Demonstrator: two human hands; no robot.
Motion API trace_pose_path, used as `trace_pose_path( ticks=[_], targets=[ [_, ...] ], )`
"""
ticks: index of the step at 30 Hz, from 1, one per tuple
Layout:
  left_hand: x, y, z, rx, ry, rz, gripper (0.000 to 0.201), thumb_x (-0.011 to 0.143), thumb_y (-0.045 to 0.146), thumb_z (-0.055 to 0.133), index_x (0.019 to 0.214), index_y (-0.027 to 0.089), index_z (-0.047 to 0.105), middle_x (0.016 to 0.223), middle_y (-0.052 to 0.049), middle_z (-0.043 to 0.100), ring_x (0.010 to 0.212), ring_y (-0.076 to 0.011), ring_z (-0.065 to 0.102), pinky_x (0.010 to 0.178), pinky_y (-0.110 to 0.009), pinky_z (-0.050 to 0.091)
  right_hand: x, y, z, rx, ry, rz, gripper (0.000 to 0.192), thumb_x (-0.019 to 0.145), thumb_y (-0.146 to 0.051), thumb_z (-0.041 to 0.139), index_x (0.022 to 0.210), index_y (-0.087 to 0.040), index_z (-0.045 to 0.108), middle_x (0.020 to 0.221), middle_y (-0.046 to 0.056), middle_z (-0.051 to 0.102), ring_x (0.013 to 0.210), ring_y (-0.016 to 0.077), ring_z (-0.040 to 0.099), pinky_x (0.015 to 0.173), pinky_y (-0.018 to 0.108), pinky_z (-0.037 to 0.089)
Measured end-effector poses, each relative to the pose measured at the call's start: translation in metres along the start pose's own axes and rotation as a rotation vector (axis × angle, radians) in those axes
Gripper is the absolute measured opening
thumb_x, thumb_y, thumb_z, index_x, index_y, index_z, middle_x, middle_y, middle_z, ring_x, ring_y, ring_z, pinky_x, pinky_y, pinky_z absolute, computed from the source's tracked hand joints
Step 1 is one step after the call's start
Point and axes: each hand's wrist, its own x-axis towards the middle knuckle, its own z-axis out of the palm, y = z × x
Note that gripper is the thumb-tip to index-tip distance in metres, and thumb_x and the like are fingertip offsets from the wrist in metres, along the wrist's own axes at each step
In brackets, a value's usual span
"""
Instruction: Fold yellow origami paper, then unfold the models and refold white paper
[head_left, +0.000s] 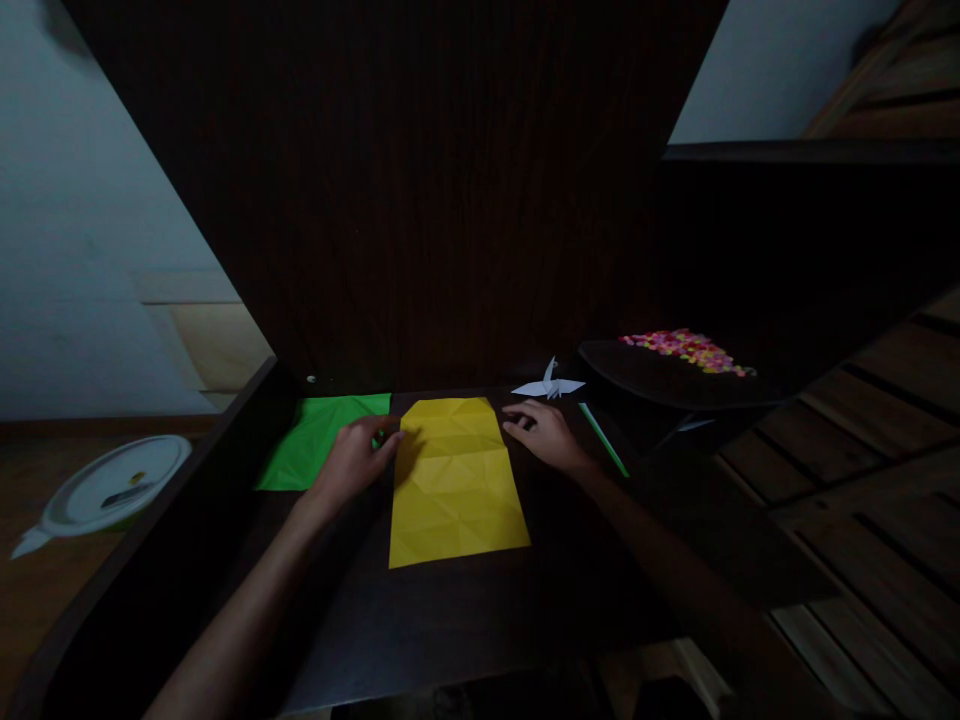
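Observation:
A yellow sheet of origami paper (461,490), covered in crease lines, lies flat on the dark tabletop between my hands. Its far corners look cut off or folded under. My left hand (360,450) hovers at the paper's left edge, fingers loosely bent and thumb apart. On the other side, my right hand (546,432) is beside the upper right edge, its fingers curved and parted, holding nothing. A creased green sheet of paper (322,440) lies to the left, partly behind my left hand. Beyond my right hand stands a white folded paper crane (551,385).
A thin green-and-white strip (604,440) lies right of my right hand. Small pink, red and yellow pieces (690,350) are heaped on a dark corner shelf (637,375). A raised dark side panel (150,540) bounds the left. A white-lidded container (120,480) stands on the floor.

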Motion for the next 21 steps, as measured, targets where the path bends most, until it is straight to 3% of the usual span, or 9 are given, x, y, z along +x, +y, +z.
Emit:
trace_pose_path(
  ticks=[5,9,14,18,21],
  targets=[
    [0.061,-0.023,0.042,0.042,-0.088,0.064,0.032,0.091,0.020,0.053,0.122,0.018,0.062,0.120,-0.013,0.066,0.112,-0.0278,0.060,0.097,-0.040,0.045,0.047,0.021,0.033,-0.011,-0.016,0.035,0.042,0.077,-0.018,0.064,0.119,-0.013,0.064,0.102,0.011,0.066,0.078,0.0185,0.062,0.080,0.034,0.050],
    [0.089,-0.035,0.060,0.048,-0.204,0.096,0.033,0.093,0.031,0.059,0.123,0.016,0.056,0.123,-0.010,0.059,0.102,-0.0236,0.062,0.085,-0.044,0.053,0.061,0.037,0.051,0.011,-0.041,0.076,0.031,0.073,-0.015,0.069,0.103,-0.013,0.070,0.094,0.009,0.064,0.084,0.0211,0.062,0.083,0.036,0.048],
    [0.101,-0.043,0.064,-0.004,-0.311,0.082,0.032,0.093,0.032,0.058,0.122,0.017,0.057,0.122,-0.010,0.059,0.102,-0.0234,0.062,0.085,-0.043,0.054,0.064,0.048,0.058,0.109,-0.073,0.104,0.014,0.069,-0.016,0.072,0.082,-0.017,0.071,0.087,0.005,0.063,0.074,0.0175,0.059,0.076,0.033,0.048],
    [0.101,-0.047,0.063,-0.151,-0.342,0.055,0.032,0.093,0.032,0.058,0.121,0.016,0.057,0.121,-0.010,0.059,0.101,-0.0232,0.062,0.084,-0.043,0.054,0.066,0.054,0.058,0.252,-0.101,0.128,0.024,0.066,-0.019,0.074,0.090,-0.019,0.070,0.091,0.003,0.066,0.069,0.0139,0.057,0.069,0.029,0.049],
    [0.097,-0.045,0.059,-0.315,-0.326,0.028,0.024,0.085,0.035,0.067,0.097,0.014,0.068,0.096,-0.004,0.069,0.085,-0.0205,0.065,0.075,-0.034,0.054,0.066,0.054,0.060,0.392,-0.118,0.153,0.040,0.065,-0.022,0.076,0.104,-0.019,0.067,0.090,0.003,0.068,0.071,0.0146,0.060,0.066,0.027,0.050]
  ],
)
